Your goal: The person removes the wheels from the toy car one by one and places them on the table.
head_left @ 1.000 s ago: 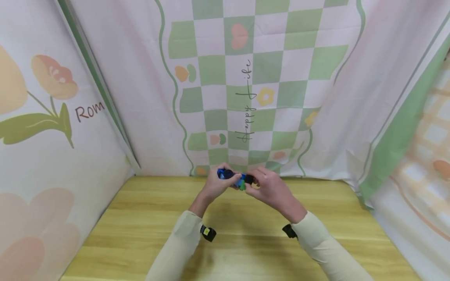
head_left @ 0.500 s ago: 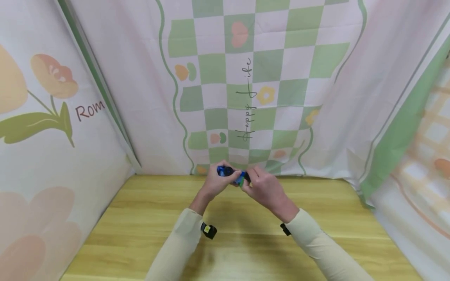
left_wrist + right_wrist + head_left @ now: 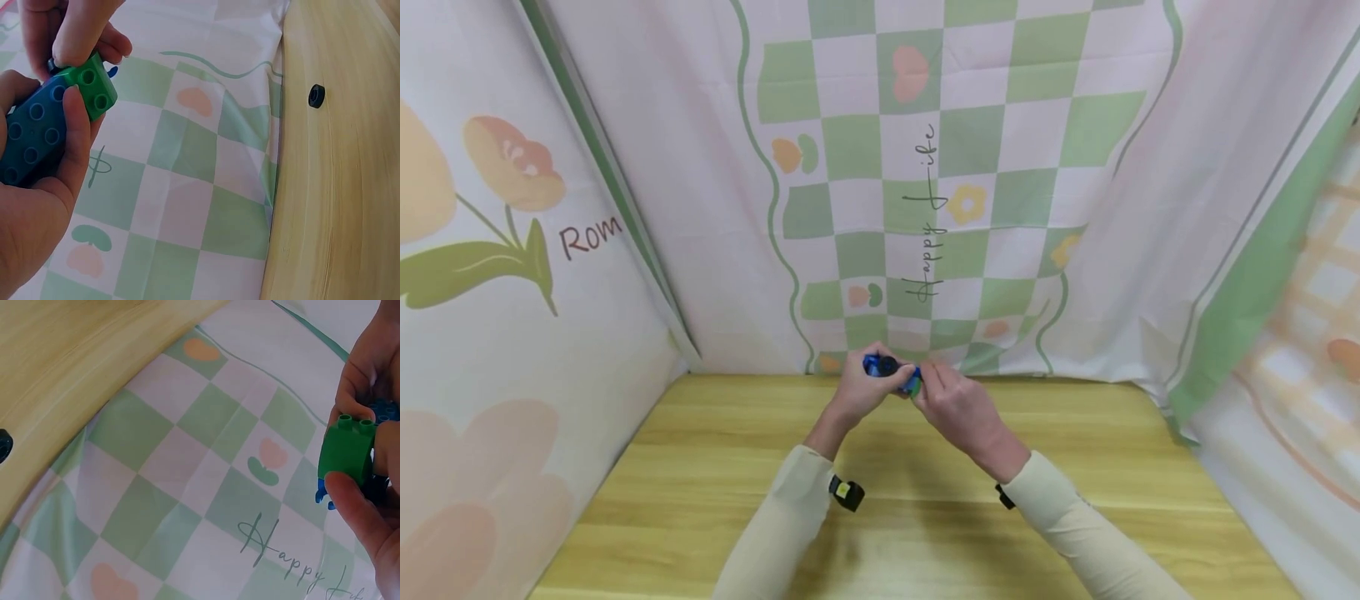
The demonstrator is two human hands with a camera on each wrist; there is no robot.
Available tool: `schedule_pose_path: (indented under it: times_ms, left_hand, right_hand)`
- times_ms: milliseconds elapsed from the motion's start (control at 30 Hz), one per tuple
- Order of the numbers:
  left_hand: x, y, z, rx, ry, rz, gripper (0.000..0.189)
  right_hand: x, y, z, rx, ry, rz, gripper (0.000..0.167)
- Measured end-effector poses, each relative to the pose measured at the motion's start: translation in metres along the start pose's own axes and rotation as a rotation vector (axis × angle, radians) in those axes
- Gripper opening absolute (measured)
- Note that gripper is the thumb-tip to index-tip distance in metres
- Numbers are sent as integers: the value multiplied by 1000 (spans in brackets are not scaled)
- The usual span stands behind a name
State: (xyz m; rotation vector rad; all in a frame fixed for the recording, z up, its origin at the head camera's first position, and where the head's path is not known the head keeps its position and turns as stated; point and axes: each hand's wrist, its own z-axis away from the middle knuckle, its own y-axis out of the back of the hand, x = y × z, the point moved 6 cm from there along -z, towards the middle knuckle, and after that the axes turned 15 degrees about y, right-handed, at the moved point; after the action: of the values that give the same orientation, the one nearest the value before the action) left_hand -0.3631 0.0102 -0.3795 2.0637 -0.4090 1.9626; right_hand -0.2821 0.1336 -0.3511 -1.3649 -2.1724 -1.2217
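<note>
My left hand [image 3: 863, 390] holds a blue toy car [image 3: 872, 367] made of studded building bricks. One black wheel [image 3: 887, 367] shows on its upper side. A green brick [image 3: 94, 87] with studs sits at the car's right end, beside the left thumb. My right hand [image 3: 964, 410] grips that same end, its fingers covering the dark part there. In the right wrist view, the right thumb presses against the green brick [image 3: 345, 450], and blue hook-like bits [image 3: 322, 492] stick out below it. The car is held up above the table, near its back edge.
A light wooden table [image 3: 715, 483] lies under the arms. Patterned curtains [image 3: 715, 167] hang directly behind it and at both sides. On the table, in the left wrist view, lies a small black wheel-like ring [image 3: 317, 96]; in the head view it cannot be made out.
My right hand has shifted left toward the car, and its fingers now cover the black wheel that showed at the right end. My left hand has stayed almost still.
</note>
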Motion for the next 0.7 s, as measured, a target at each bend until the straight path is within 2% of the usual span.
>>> schedule_pose_path:
  times_ms: [233,400,700]
  left_hand:
    - [-3,1,0,13,17,-1,19]
    - [-5,1,0,22,27,1,17]
    - [-7,1,-1,30,41,15,17]
  right_hand:
    - [-3,-4,0,-37,-2,25,30]
    - [-3,-6,0,-30,-27,-4,23]
    - [-3,-6,0,-39,-58,-50,26]
